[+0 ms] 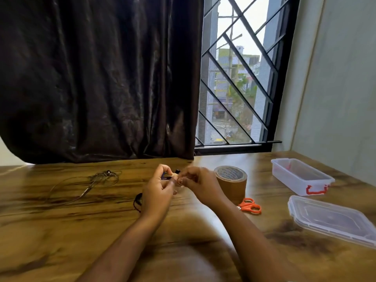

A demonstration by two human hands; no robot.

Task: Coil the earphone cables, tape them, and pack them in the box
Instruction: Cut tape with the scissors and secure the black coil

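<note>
Left hand: raised above the middle of the counter, fingers pinched together on a dark earphone cable; a loop of this cable hangs under the wrist, at its left side, just over the wood.
Right hand: meets the left hand, fingertips touching it; the fingers are closed on a small pale brown piece between both hands. It looks like tape, but the picture is blurred here and I cannot tell for sure.
Dark small part: just above the meeting fingers, maybe an earbud; too small to be certain.
Second earphone cable: thin and grey, lies loose and uncoiled on the counter, to the left of the hands and well apart from them.
Tape roll: brown, stands flat on its side face just behind the right hand.
Scissors: orange handles, lie on the counter just beside the tape roll, on the near side, partly hidden by the right forearm.
Box: clear plastic with red clips, open, at the far right of the counter.
Lid: clear, lies flat, near the box on its near side, not touching it.
Background: a dark curtain on the left, a window with black bars on the right.
</note>
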